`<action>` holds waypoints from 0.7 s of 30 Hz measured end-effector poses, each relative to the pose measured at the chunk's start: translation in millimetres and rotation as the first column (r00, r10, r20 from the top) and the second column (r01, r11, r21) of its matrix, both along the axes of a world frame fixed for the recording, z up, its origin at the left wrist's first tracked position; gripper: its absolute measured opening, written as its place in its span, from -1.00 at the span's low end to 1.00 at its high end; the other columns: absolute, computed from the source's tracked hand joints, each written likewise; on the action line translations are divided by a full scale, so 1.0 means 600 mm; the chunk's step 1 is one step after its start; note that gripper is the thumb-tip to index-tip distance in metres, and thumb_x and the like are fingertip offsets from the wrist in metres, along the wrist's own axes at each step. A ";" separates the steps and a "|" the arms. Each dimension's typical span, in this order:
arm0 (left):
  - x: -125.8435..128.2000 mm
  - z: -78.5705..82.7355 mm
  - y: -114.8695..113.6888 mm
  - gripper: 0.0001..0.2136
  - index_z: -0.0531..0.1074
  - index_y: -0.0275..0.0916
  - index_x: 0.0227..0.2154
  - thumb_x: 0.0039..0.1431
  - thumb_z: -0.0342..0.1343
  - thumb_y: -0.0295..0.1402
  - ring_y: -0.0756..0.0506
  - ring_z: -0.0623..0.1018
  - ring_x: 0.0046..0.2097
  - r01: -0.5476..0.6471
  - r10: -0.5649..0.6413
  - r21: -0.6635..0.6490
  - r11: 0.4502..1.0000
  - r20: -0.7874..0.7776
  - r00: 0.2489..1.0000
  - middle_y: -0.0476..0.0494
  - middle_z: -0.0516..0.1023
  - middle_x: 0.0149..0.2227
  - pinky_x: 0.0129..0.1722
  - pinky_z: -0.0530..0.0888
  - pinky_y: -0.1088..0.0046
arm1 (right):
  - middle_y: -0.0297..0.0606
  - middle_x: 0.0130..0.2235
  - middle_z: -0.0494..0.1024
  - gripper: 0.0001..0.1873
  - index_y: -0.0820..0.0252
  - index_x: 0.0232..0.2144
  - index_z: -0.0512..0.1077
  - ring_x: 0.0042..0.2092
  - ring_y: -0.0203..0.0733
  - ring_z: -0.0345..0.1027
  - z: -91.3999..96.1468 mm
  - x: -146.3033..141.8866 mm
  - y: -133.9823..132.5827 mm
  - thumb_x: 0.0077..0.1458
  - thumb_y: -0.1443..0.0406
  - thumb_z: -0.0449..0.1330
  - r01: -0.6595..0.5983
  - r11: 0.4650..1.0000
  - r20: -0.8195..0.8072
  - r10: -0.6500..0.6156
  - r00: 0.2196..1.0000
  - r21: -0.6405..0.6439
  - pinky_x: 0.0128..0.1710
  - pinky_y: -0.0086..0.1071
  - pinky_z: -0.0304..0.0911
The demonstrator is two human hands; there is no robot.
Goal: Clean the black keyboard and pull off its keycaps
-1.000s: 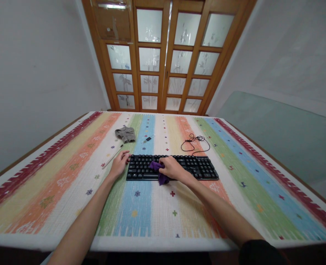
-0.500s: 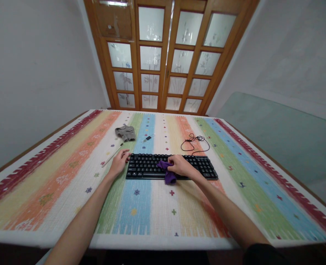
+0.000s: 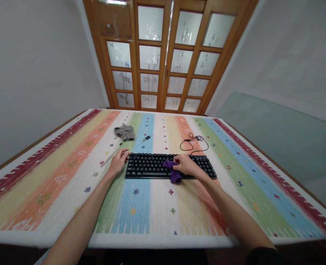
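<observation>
A black keyboard (image 3: pixel 148 165) lies flat on the table, long side toward me. My right hand (image 3: pixel 186 164) is closed on a purple cloth (image 3: pixel 175 176) and presses it onto the keys right of the middle. Part of the cloth hangs over the keyboard's front edge. At the keyboard's left end, my left hand (image 3: pixel 119 161) rests with its fingertips against the upper left corner. Its fingers are bent but slightly apart, and they grip the edge from the side.
A crumpled grey cloth (image 3: pixel 124 132) lies beyond my left hand, with a thin stick with a dark tip (image 3: pixel 112 154) nearer. A small black object (image 3: pixel 146 138), perhaps a key fob, sits behind the keyboard. The looped cable (image 3: pixel 194 141) lies behind its right half. Striped cloth covers the table (image 3: pixel 163 217).
My right hand has slid a little to the right along the keys with the purple cloth. My left hand stays at the keyboard's left end.
</observation>
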State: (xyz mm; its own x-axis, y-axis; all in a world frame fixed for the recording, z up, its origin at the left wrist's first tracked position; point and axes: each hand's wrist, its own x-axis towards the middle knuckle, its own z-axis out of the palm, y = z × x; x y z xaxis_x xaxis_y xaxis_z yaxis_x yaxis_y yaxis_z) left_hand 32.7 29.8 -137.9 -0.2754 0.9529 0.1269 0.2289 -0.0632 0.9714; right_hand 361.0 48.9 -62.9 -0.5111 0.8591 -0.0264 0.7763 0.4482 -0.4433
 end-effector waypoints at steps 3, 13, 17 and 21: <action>-0.001 -0.002 0.001 -0.53 0.39 -0.29 -0.14 0.00 0.05 -0.03 -0.09 0.48 -0.37 -0.001 0.001 -0.003 1.000 0.003 1.000 -0.18 0.57 -0.25 -0.35 0.40 0.35 | -0.45 -0.61 0.22 -0.87 0.22 -0.66 0.27 -0.49 -0.35 0.08 -0.001 0.008 0.001 -0.18 0.42 0.15 -0.004 1.000 0.001 0.004 1.000 -0.020 -0.47 -0.43 -0.14; -0.002 -0.001 0.002 -0.55 0.39 -0.29 -0.15 0.02 0.04 -0.03 -0.11 0.50 -0.34 -0.003 0.003 0.009 1.000 -0.020 1.000 -0.19 0.58 -0.25 -0.34 0.41 0.35 | -0.47 -0.62 0.18 -0.87 0.21 -0.67 0.24 -0.50 -0.35 0.07 -0.012 0.044 0.004 -0.21 0.41 0.13 0.036 0.999 -0.036 -0.036 0.999 0.008 -0.48 -0.43 -0.14; -0.001 0.000 0.002 -0.54 0.39 -0.30 -0.15 0.01 0.03 -0.03 -0.10 0.49 -0.36 -0.005 0.005 0.009 1.000 -0.034 0.999 -0.20 0.58 -0.25 -0.35 0.42 0.34 | -0.47 -0.62 0.19 -0.85 0.20 -0.67 0.22 -0.50 -0.34 0.08 -0.009 0.064 0.003 -0.20 0.40 0.14 0.062 0.998 -0.016 -0.062 0.998 0.001 -0.48 -0.44 -0.14; -0.002 0.002 0.001 -0.54 0.39 -0.29 -0.15 0.01 0.03 -0.04 -0.09 0.48 -0.37 -0.006 0.007 0.004 1.000 -0.048 0.999 -0.20 0.58 -0.25 -0.35 0.42 0.35 | -0.44 -0.62 0.22 -0.86 0.20 -0.67 0.24 -0.49 -0.33 0.09 -0.008 0.080 0.000 -0.18 0.39 0.14 0.117 0.993 0.024 -0.118 0.993 0.029 -0.48 -0.42 -0.15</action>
